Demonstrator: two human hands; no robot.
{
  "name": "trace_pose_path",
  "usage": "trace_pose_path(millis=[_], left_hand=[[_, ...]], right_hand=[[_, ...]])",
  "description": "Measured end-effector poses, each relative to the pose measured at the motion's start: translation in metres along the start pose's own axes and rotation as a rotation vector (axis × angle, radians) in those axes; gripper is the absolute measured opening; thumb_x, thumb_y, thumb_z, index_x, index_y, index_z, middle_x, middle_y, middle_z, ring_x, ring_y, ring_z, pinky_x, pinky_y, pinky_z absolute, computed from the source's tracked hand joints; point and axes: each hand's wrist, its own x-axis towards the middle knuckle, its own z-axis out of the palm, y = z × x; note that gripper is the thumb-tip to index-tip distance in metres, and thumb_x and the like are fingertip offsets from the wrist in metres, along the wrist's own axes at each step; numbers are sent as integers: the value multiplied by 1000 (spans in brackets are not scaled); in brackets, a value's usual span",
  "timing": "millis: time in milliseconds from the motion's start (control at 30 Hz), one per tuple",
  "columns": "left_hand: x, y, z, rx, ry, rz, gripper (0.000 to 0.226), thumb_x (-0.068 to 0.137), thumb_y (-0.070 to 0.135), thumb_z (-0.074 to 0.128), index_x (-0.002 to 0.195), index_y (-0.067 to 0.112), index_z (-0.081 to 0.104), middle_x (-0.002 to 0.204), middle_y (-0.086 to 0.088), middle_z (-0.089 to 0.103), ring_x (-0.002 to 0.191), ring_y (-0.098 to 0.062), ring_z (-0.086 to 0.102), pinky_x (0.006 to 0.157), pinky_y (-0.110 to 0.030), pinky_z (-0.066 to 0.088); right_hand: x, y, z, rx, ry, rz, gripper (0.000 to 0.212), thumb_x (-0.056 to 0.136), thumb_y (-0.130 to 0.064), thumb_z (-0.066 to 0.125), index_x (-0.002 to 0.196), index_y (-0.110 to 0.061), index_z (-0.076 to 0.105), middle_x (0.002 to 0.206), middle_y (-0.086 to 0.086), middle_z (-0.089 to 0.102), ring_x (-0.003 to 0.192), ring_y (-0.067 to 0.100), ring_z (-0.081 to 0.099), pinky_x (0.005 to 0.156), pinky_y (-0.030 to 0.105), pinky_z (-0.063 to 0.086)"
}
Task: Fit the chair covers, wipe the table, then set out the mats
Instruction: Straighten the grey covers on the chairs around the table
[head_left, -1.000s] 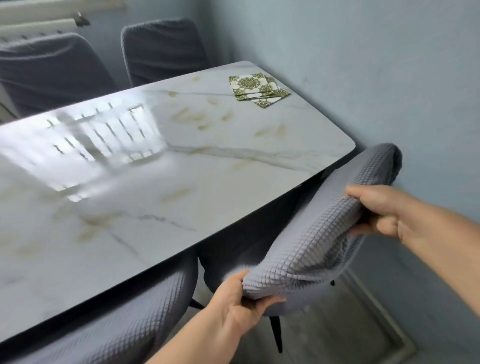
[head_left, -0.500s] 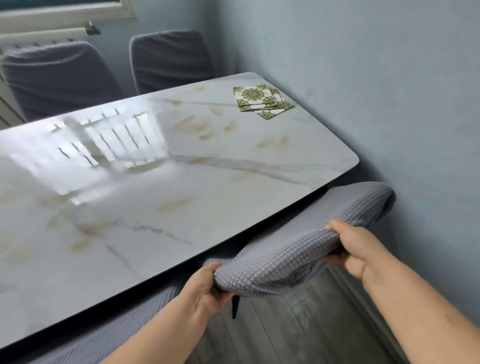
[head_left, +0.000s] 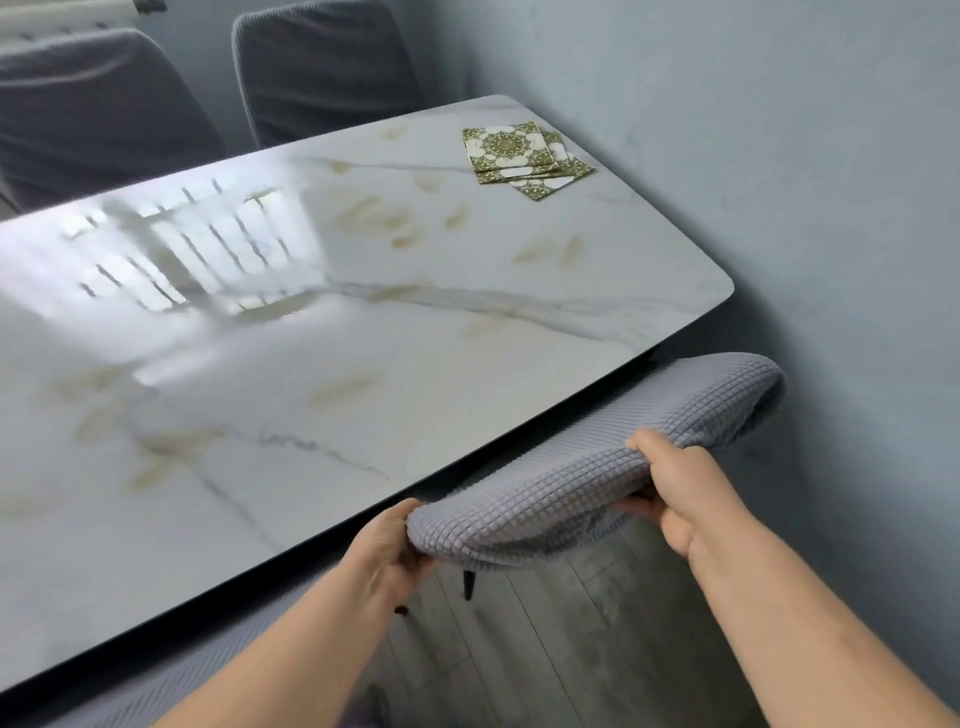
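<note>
Grey waffle-knit chair cover, beside the glossy marble-look table at its near edge: left hand and right hand, fingers curled tight on its hem, are drawing it lower over the black-legged chair than a second ago, so fitting is probably finishing.

A: What does the counter look like?
B: Glossy white marble pattern, grey and ochre veins, rounded corners, a thin dark edge. A bright barred reflection sits on its left part.
A: What lies on it?
B: A small stack of square green-and-cream mats, loosely fanned, lying flat near the far right corner, close to the wall.
</note>
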Motion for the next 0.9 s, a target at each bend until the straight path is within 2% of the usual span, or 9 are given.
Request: trace_pose_path(millis=[67,133,233,300,400,500,600,833,900], left_hand=[[3,-6,-3,32,8,0,21,91,11,50,108,3,59,104,-16,66,83,-28,64,69,-39,57],[4,-14,-6,36,15,-9,25,92,13,50,112,1,59,109,-17,65,87,-29,64,68,-41,58],[1,-26,-10,16,-14,-19,22,94,9,46,99,-6,61,89,-20,70,84,-31,63,58,-39,59],[-1,-31,-11,38,-26,-8,22,94,7,45,92,-7,61,83,-19,69,82,-31,62,67,-40,57],[-2,-31,-12,45,-22,6,21,95,7,44,94,-6,61,89,-19,67,84,-30,62,74,-41,53],[0,-32,-12,45,-3,10,19,94,6,46,89,-4,61,77,-16,71,80,-27,64,62,-34,59],[-3,-33,-10,38,1,18,15,91,3,48,84,-3,61,67,-14,71,68,-25,67,51,-32,59],[4,-30,2,26,8,6,12,90,4,51,84,-2,59,64,-13,70,50,-21,67,41,-27,53],[4,-26,5,33,6,2,12,90,4,51,94,-3,59,73,-15,70,56,-23,69,42,-29,54]], right_hand=[[-3,5,-5,15,4,7,13,86,-9,55,92,0,63,87,14,68,80,26,67,54,32,55],[-9,12,-11,27,15,16,13,86,-8,55,93,-1,63,86,13,68,78,24,66,53,30,54],[-15,23,-18,36,18,21,11,88,-8,55,91,-2,63,84,11,69,76,22,66,49,27,52],[-18,30,-21,44,20,18,10,88,-7,55,91,-2,63,84,11,68,76,22,65,48,26,51],[-18,33,-21,46,31,6,10,87,-6,55,92,-2,62,84,12,68,76,23,65,47,26,51],[-15,34,-21,60,43,-15,9,87,-5,55,92,-2,61,81,11,67,73,23,64,45,25,50],[-11,34,-20,73,30,-16,12,86,-4,55,96,-1,61,84,12,67,75,23,65,48,27,52],[7,21,-21,50,28,-31,5,86,-5,56,87,-5,61,80,11,67,72,23,65,50,30,53],[11,19,-19,42,21,-33,5,86,-5,56,86,-4,61,81,11,66,73,23,65,50,30,53]])
